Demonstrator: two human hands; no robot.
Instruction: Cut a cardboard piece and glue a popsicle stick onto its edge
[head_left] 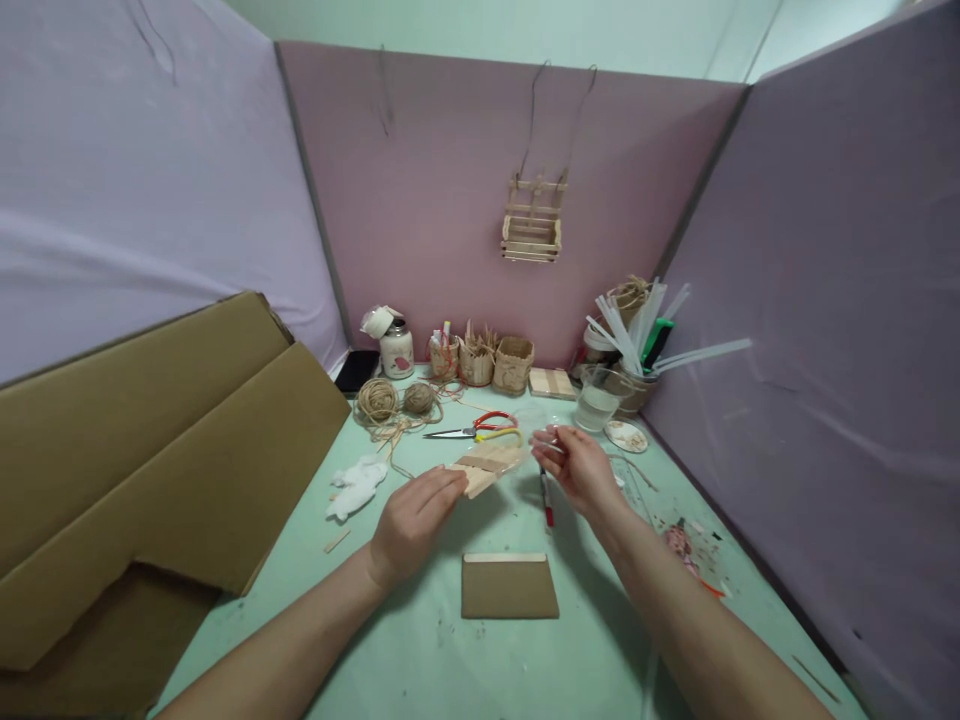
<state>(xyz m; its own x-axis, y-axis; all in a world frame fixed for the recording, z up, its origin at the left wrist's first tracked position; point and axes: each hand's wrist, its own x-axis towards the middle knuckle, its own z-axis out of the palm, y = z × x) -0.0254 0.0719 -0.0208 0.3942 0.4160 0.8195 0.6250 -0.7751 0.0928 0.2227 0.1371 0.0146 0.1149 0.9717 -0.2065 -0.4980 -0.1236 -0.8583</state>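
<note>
My left hand [421,515] is closed around one end of a bundle of wooden craft sticks [484,468] with a brown paper band, held tilted above the table. Clear plastic [516,460] shows at the bundle's far right end. To the right of it, my right hand [576,465] has its fingers curled together. Something thin and see-through seems to be at its fingertips, too faint to make out. Below the hands lies a brown cardboard rectangle [510,590] with a pale strip along its top edge. A marker [547,500] with a red end lies beneath my right hand.
Scissors [461,433] with red and yellow handles lie behind the bundle. Twine balls [377,400], small pots [514,365] and a glass of liquid [598,405] stand farther back. Folded cardboard [187,470] fills the left. A small stick model [532,225] hangs on the back wall.
</note>
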